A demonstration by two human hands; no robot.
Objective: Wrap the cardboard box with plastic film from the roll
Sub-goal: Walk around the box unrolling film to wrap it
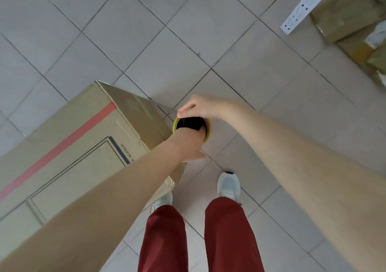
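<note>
A large brown cardboard box (83,146) with a red stripe and black line print stands on the tiled floor at the left. The film roll (191,123), seen end-on with a yellow rim and dark hollow core, stands upright just off the box's right corner. My left hand (188,146) reaches into the core from the near side; its fingers are hidden inside. My right hand (200,106) grips the roll's far rim from above, fingers curled down over the edge. No loose film can be made out.
Grey floor tiles (146,42) spread all around. More cardboard boxes (346,19) and a white perforated shelf post (302,8) stand at the top right. My legs in red trousers and white shoes (228,185) are below the roll.
</note>
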